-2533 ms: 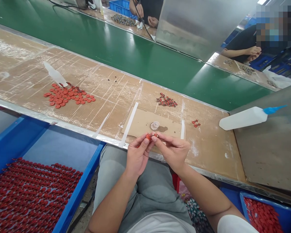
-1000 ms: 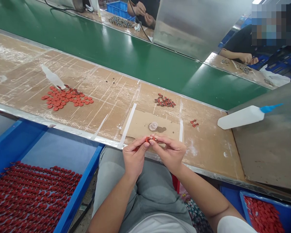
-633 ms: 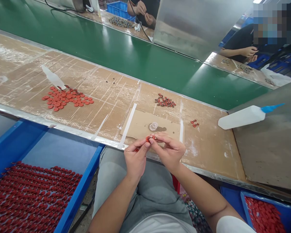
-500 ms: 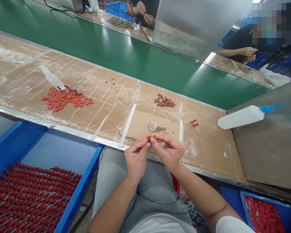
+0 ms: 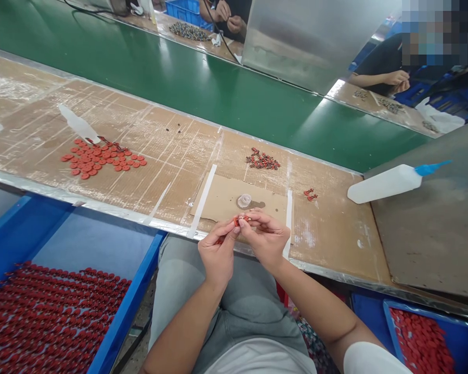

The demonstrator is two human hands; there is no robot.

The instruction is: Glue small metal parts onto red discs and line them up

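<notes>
My left hand (image 5: 218,252) pinches a red disc (image 5: 237,221) at its fingertips, above the front edge of the bench. My right hand (image 5: 267,236) meets it there, its fingers closed on a small red and dark part (image 5: 245,218) that touches the disc. Fingertips hide much of both pieces. More red shows inside my left fingers. Just beyond the hands, a small clear cup (image 5: 244,201) sits on a taped cardboard sheet (image 5: 218,200) beside a dark wet stain. A pile of small red and dark parts (image 5: 263,160) lies behind the sheet.
Red discs (image 5: 89,161) and a white bottle (image 5: 78,123) lie at left. Two assembled pieces (image 5: 310,195) and a blue-tipped bottle (image 5: 386,184) are at right. A blue tray (image 5: 140,280) holds rows of red pieces. Across the green belt (image 5: 203,83), other people's hands work.
The whole view has shifted slightly. Both my hands stay together on the red pieces, with only slight finger movement. Across the belt, a person's hands at the right have come closer together.
</notes>
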